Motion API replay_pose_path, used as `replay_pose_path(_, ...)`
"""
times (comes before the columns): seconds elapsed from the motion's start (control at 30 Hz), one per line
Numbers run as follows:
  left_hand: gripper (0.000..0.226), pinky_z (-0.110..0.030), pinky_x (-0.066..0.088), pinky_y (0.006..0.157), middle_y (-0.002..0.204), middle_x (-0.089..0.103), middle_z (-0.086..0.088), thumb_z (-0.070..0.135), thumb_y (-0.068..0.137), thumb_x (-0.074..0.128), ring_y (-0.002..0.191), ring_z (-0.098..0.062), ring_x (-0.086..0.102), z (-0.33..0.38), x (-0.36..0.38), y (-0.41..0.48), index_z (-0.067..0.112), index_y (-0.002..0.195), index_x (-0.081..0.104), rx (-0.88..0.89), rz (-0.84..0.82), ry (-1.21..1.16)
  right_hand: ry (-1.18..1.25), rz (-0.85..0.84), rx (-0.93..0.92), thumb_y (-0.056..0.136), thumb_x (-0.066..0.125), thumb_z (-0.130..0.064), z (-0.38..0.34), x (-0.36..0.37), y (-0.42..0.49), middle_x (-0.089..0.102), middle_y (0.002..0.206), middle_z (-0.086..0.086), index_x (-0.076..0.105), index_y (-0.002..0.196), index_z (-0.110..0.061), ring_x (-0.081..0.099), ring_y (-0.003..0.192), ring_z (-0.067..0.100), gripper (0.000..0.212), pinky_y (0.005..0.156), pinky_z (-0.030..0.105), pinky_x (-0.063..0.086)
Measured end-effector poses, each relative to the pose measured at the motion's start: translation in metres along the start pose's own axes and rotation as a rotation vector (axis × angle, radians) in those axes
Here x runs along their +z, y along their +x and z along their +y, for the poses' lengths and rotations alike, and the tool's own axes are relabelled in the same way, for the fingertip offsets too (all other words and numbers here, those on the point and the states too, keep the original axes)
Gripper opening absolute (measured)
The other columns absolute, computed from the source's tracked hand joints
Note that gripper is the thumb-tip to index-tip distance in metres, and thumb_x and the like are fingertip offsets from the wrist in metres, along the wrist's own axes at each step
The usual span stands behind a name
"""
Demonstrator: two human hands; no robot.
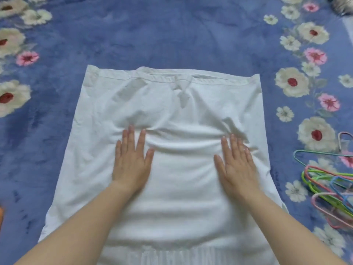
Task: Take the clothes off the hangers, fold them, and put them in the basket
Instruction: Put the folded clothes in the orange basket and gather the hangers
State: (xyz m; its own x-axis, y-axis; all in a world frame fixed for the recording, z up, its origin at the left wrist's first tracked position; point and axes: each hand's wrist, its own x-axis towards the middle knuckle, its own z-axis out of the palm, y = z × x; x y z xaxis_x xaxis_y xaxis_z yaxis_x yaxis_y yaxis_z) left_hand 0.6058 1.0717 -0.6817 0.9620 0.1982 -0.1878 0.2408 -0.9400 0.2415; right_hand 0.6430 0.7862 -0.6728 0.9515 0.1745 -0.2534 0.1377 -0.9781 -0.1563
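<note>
While hangers (328, 180) lie heaped at right, both hands, left (131, 159) and right (236, 165), press flat and open on a white shirt (172, 104) spread mid-blanket (172, 35); soft, limp cotton, probably best pinched at its edges

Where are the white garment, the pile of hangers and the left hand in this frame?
white garment (172, 104): head view, upper middle of the cloth.
pile of hangers (328, 180): head view, the overlapping coloured wires.
left hand (131, 159): head view, back of the hand.
</note>
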Motion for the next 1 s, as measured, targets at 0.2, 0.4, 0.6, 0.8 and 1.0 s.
replay_pose_path(0.2,0.068,-0.037,-0.008,0.120,0.163,-0.014,-0.009,0.055,0.100,0.016,0.149,-0.020,-0.015,-0.028,-0.018,0.113,0.021,0.156,-0.003,-0.240,0.079,0.006,0.024,0.128,0.275,0.102,0.018,-0.047,0.046,-0.017,0.108,-0.001,0.164,0.005,0.003,0.157,-0.015,-0.004,0.151,0.021,0.065,0.121,0.042,-0.002)
replay_pose_path(0.4,0.050,-0.048,0.026,0.106,0.141,0.033,-0.019,0.036,0.104,0.031,0.129,-0.036,0.032,-0.030,-0.054,0.170,0.027,0.152,0.025,-0.368,0.326,-0.152,0.091,0.421,0.157,0.101,0.033,-0.033,0.022,-0.048,0.171,0.037,0.139,0.014,0.036,0.147,-0.018,0.032,0.125,0.030,0.049,0.100,0.043,0.020)
replay_pose_path(0.6,0.056,-0.044,0.036,0.102,0.146,0.035,-0.023,0.035,0.100,0.047,0.125,-0.041,0.045,-0.062,-0.091,0.201,0.006,0.145,0.032,-0.722,0.285,-0.299,0.401,0.298,0.643,0.096,0.046,-0.024,0.038,-0.079,0.216,0.047,0.134,0.027,0.041,0.134,0.000,0.049,0.120,0.043,0.045,0.094,0.046,0.040)
replay_pose_path(0.8,0.026,-0.032,0.048,0.060,0.075,0.059,-0.004,0.029,0.101,0.047,0.059,-0.020,0.057,-0.065,-0.096,0.219,0.018,0.077,0.047,-0.618,0.607,-0.739,0.901,0.611,0.675,0.095,0.046,-0.018,0.038,-0.085,0.224,0.061,0.072,0.013,0.042,0.067,-0.019,0.065,0.052,0.025,0.028,0.043,0.030,0.051)
replay_pose_path(1.0,0.025,-0.014,0.048,0.086,0.110,0.064,0.001,0.027,0.101,0.046,0.082,0.001,0.064,-0.071,-0.080,0.218,0.022,0.126,0.048,-0.461,0.468,-0.869,1.199,0.541,0.622,0.094,0.051,-0.016,0.038,-0.072,0.237,0.067,0.114,0.008,0.049,0.125,-0.010,0.064,0.082,0.009,0.031,0.077,0.018,0.052)
